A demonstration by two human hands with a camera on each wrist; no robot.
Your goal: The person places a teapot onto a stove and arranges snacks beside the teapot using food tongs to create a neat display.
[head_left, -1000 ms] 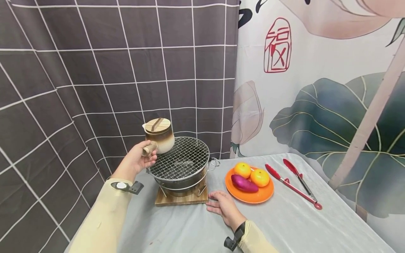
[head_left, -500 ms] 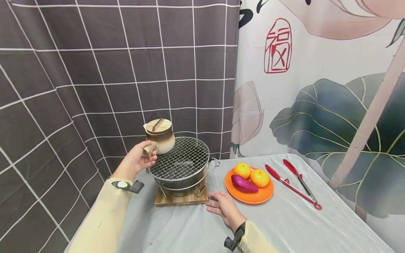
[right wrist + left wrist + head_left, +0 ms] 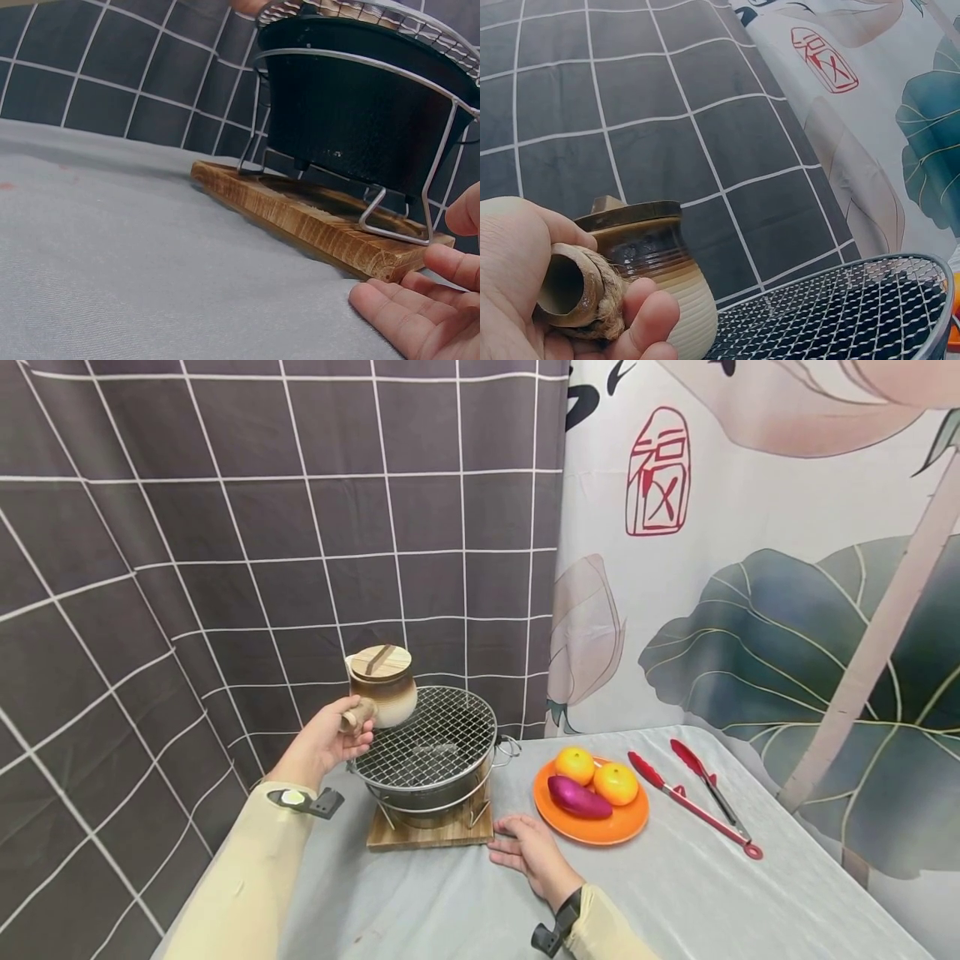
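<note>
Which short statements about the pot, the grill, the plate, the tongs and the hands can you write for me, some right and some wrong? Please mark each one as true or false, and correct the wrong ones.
1. The left hand holds the pot by its handle. True.
2. The pot is uncovered. False: a wooden lid is on it.
3. The grill stands on a wooden board. True.
4. Both hands hold the pot. False: only the left hand does; the right hand is at the near right corner of the wooden board.
5. The tongs lie on the table, to the right of the orange plate. True.
6. Nothing purple is on the plate. False: a purple vegetable lies there with two oranges.
</note>
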